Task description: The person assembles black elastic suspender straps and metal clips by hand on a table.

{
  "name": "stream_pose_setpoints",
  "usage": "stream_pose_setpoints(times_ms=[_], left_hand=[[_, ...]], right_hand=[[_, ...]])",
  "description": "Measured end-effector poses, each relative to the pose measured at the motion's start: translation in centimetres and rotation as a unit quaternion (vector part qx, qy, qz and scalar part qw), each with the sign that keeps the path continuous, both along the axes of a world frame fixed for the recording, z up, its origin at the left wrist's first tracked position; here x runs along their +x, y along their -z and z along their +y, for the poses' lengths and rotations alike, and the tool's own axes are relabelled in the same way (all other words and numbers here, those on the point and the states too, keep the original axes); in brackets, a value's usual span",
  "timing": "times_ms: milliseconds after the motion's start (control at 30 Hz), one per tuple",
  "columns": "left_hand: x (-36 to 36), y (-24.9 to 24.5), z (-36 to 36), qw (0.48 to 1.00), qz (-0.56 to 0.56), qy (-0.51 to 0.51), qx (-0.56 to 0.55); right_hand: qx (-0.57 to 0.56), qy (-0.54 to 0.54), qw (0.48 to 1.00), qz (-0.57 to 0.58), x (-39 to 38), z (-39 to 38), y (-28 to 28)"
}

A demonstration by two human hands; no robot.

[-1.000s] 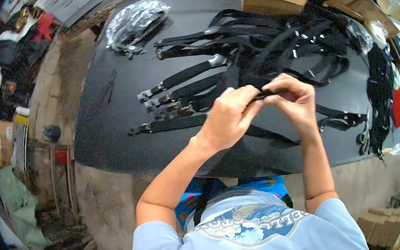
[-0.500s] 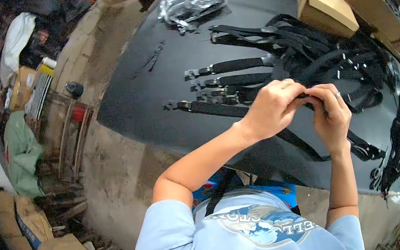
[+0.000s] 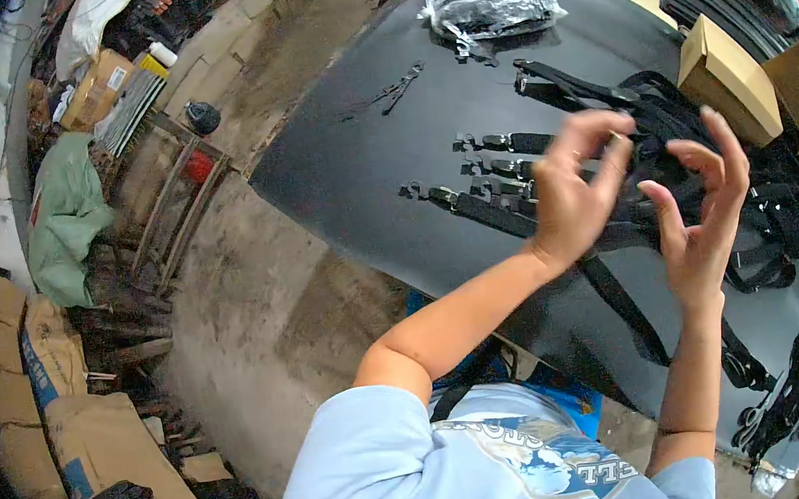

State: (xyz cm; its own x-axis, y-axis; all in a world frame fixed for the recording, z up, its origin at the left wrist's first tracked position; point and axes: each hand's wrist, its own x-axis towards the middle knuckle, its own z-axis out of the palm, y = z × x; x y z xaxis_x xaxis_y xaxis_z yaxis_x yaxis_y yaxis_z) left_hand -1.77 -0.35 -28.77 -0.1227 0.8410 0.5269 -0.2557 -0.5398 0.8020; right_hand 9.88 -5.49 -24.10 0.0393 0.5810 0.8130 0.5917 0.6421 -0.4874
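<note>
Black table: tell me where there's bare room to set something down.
Bare: the left corner between the table edge, the loose clips and the strap clip ends; also the near strip between the edge and the long strap. Crowded: the strap pile by the cardboard box.

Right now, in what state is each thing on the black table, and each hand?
left hand, open, fingers spread above the straps
right hand, open, fingers spread
clip straps, laid flat, side by side
strap pile, tangled
cardboard box, closed
plastic bag, crumpled, lying on the table
</note>
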Motion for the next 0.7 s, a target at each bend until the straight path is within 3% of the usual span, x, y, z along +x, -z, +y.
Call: stream_pose_setpoints(times_ms=[100,167,300,400,433,467,500,567,633,700], left_hand=[[-3.3,1.6,4.4,0.981,-0.164,0.011,-0.106],[-7.5,3.1,6.4,0.978,-0.003,-0.054,-0.203],[-13.5,7.2,9.5,0.941,0.185,0.03,-0.281],[-17.3,7.4,13.0,0.942,0.221,-0.114,-0.227],[-19.3,8.6,15.2,0.91,0.322,-0.237,-0.11],[-21.1,8.7,16.8,0.882,0.363,-0.272,-0.128],[-23.3,9.7,18.2,0.823,0.457,-0.331,-0.063],[-26.6,11.3,20.1,0.757,0.556,-0.323,-0.117],[-27.8,10.1,20.2,0.783,0.549,-0.187,-0.222],[-27.4,9.8,19.9,0.755,0.582,-0.212,-0.216]], right_hand=[[-0.043,0.05,0.997,-0.035,1.1,0.3,0.1],[-0.094,0.079,0.987,-0.099,2.4,-0.1,1.0],[-0.167,0.101,0.97,-0.144,4.4,-1.7,2.8],[-0.188,0.11,0.966,-0.142,4.9,-2.3,2.8],[-0.199,0.113,0.964,-0.138,5.0,-2.5,2.7],[-0.2,0.115,0.963,-0.138,5.1,-2.5,2.7],[-0.186,0.11,0.964,-0.154,5.4,-2.4,2.8],[-0.172,0.113,0.964,-0.171,5.6,-2.2,2.8],[-0.175,0.089,0.965,-0.174,5.4,-2.0,2.8],[-0.166,0.069,0.968,-0.176,5.1,-1.4,3.2]])
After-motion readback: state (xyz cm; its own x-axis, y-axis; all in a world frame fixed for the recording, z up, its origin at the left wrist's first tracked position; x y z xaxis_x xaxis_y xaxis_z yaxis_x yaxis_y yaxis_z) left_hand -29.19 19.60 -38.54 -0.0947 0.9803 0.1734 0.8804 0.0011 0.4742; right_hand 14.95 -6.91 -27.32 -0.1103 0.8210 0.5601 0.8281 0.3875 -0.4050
